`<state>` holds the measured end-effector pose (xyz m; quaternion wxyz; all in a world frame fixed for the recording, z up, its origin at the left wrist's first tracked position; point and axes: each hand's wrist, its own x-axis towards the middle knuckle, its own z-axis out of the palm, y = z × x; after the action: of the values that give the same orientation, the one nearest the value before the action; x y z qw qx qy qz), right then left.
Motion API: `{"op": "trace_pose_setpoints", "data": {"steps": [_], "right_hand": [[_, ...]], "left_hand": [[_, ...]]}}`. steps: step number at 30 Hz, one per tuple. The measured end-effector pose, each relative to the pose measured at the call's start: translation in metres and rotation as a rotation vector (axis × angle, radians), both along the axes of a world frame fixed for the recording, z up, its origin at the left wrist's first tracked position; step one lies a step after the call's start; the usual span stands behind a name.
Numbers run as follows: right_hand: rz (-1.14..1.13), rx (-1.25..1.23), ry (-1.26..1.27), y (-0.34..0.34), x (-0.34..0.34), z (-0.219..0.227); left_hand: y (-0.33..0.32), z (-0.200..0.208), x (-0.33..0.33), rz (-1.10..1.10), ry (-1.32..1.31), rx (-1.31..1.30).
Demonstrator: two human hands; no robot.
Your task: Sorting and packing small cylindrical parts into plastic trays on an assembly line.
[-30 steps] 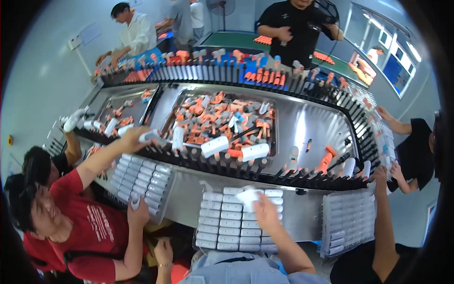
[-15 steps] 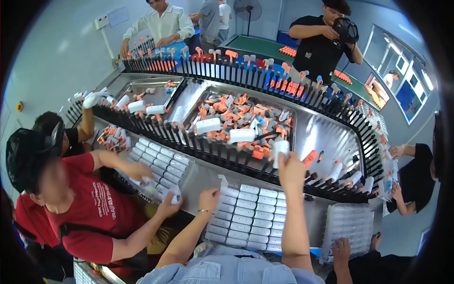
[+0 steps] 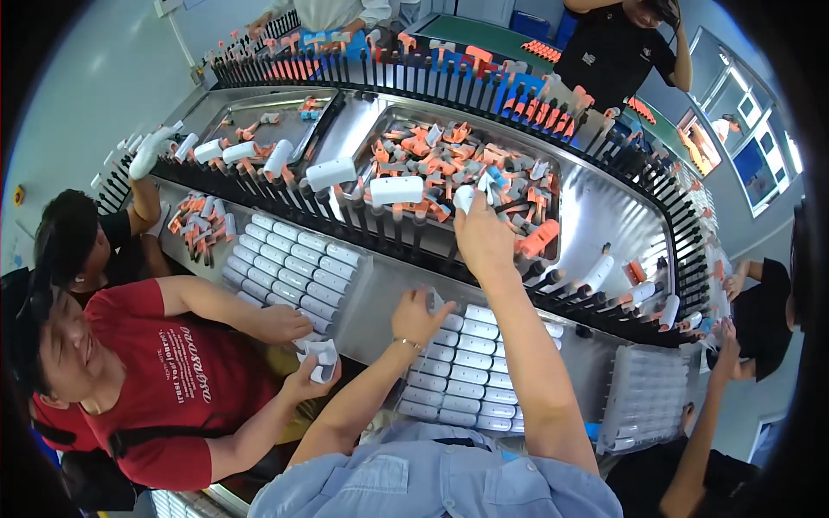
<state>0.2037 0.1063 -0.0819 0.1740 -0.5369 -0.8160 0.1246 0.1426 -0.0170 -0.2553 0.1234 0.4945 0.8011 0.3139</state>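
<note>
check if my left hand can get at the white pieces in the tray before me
Likely yes: the left hand is near the upper left corner of the rows of white pieces, and those nearest look uncovered. The right forearm crosses only the right side. Whether that left hand is free is unclear.

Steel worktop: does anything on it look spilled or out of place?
Possibly the heap of orange and white pieces at left: it lies jumbled, unlike the neat rows of white rounded covers before the wearer.

Far back, a green-topped table (image 3: pixel 471 37), a window (image 3: pixel 749 129) and probably a blue bin (image 3: pixel 528 24).
</note>
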Motion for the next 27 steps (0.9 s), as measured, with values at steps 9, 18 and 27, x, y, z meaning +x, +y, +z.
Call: {"op": "trace_pose_setpoints", "data": {"steps": [9, 18, 27], "right_hand": [[0.324, 0.123, 0.392, -0.088, 0.048, -0.098], [0.412, -0.121, -0.186, -0.074, 0.048, -0.152], [0.441, -0.073, 0.097, -0.08, 0.088, -0.129]], "left_hand": [[-0.004, -0.024, -0.027, 0.105, -0.134, 0.194], [-0.04, 0.012, -0.016, -0.194, -0.186, -0.192], [-0.147, -0.012, -0.059, 0.338, -0.268, -0.005]]}}
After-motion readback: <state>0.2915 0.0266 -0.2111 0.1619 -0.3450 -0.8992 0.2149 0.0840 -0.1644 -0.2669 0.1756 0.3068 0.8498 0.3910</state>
